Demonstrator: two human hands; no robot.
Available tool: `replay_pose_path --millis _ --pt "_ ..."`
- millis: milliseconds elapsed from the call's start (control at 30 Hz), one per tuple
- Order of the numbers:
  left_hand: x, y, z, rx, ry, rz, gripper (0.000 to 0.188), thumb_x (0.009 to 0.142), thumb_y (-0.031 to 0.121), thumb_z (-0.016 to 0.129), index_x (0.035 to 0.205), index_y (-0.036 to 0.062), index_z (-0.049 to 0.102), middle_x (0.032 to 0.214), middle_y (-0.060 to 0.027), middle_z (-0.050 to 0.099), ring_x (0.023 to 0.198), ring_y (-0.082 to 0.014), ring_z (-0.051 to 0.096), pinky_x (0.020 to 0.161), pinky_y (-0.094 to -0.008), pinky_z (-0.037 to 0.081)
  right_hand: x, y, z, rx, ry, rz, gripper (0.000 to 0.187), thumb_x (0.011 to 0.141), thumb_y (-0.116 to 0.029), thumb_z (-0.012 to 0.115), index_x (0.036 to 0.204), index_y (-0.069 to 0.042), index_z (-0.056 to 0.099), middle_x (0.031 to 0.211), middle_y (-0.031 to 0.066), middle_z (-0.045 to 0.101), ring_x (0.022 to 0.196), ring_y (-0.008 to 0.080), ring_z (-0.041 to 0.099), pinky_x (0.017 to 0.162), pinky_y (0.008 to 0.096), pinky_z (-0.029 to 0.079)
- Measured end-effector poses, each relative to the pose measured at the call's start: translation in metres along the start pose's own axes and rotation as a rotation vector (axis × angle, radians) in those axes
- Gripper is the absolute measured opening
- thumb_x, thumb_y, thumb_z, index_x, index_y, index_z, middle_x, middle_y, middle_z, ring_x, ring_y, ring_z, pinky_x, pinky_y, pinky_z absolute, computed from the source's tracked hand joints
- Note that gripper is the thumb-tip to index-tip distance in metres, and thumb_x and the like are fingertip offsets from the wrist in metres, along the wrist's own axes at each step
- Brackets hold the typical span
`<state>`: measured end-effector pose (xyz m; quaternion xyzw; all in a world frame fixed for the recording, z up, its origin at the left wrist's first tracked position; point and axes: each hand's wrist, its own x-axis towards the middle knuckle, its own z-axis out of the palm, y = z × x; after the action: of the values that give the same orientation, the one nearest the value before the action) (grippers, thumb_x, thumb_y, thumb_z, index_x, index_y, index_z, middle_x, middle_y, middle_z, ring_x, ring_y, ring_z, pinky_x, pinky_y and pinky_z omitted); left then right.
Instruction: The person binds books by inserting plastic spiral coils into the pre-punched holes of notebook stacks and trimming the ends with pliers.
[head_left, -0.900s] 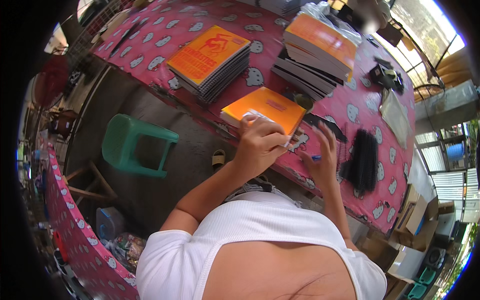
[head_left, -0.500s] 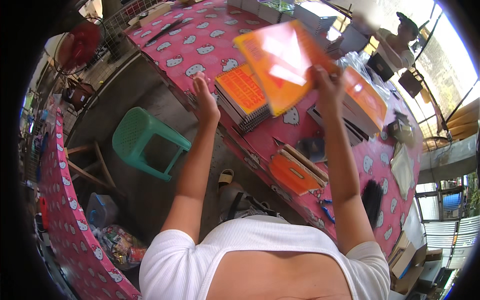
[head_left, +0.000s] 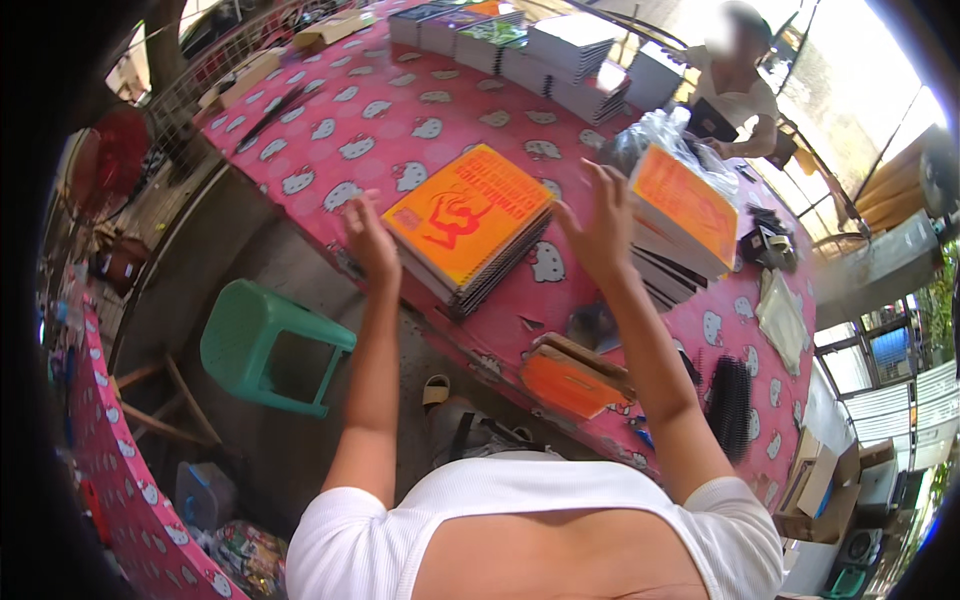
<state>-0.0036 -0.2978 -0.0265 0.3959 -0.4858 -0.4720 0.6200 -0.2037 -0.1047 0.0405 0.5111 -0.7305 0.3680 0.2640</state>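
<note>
A stack of spiral-bound books (head_left: 468, 215) with orange covers lies on the pink patterned tablecloth (head_left: 330, 200) in front of me, black coils toward my right. At the stack's left side is my left hand (head_left: 371, 240), fingers stretched out and holding nothing. On the other side, close to the coils, my right hand (head_left: 600, 222) is spread and holds nothing. Whether either hand touches the stack is hard to tell. A second pile of books (head_left: 685, 215) with an orange top cover stands beyond my right hand.
An orange board piece (head_left: 570, 378) lies near the table's front edge, with black binding coils (head_left: 730, 408) to its right. More stacked books (head_left: 570, 50) line the far edge. Across the table another person (head_left: 740, 100) handles something dark. A green stool (head_left: 270, 340) stands on the floor at left.
The orange-covered book held in my right hand now lies on top of the stack, released. Both hands have come to the stack's sides, and the whole view has shifted somewhat.
</note>
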Motion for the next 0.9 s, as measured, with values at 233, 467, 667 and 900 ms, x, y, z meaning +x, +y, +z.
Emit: replay_pose_path --millis 233,467,667,900 --pt "-0.111 0.097 0.04 -0.598 -0.601 -0.201 0.031 0.096 0.029 0.05 0.114 0.0037 0.053 0.112 -0.0126 0.06 0.104 -0.0223 0.059 0.089 -0.0353 0.047 -0.024 0.098 -0.107 -0.537 -0.148 0.094 0.024 0.079 -0.022 0.066 0.103 -0.018 0.065 0.103 0.0011 0.062 0.1 0.0222 0.056 0.091 0.0402 0.033" --pt "-0.176 0.076 0.072 -0.538 -0.925 -0.95 0.03 0.09 0.017 0.063 0.112 -0.0008 0.055 0.103 -0.009 0.063 0.088 -0.0212 0.064 0.082 -0.0362 0.053 -0.119 -0.025 -0.154 0.046 -0.33 -0.225 0.026 0.076 -0.012 0.07 0.101 -0.006 0.066 0.099 0.005 0.065 0.104 0.0227 0.057 0.094 0.0386 0.04" --pt "-0.176 0.119 0.049 -0.294 -1.296 -0.236 0.027 0.086 0.013 0.067 0.108 -0.0004 0.062 0.099 -0.0067 0.066 0.089 -0.0106 0.061 0.077 -0.0263 0.049 -0.203 0.022 -0.197 1.1 -0.114 0.802 0.02 0.085 0.001 0.063 0.105 0.003 0.06 0.102 0.0124 0.064 0.097 0.0186 0.061 0.089 0.0346 0.048" --pt "-0.178 0.115 0.042 0.024 -1.235 -0.037 0.044 0.076 0.008 0.076 0.116 0.0021 0.058 0.106 -0.0074 0.063 0.098 -0.0105 0.058 0.087 -0.0279 0.047 -0.251 0.013 -0.16 0.402 -0.065 0.493 0.022 0.08 0.007 0.062 0.102 0.003 0.06 0.097 0.0136 0.065 0.088 0.0214 0.065 0.078 0.0301 0.051"
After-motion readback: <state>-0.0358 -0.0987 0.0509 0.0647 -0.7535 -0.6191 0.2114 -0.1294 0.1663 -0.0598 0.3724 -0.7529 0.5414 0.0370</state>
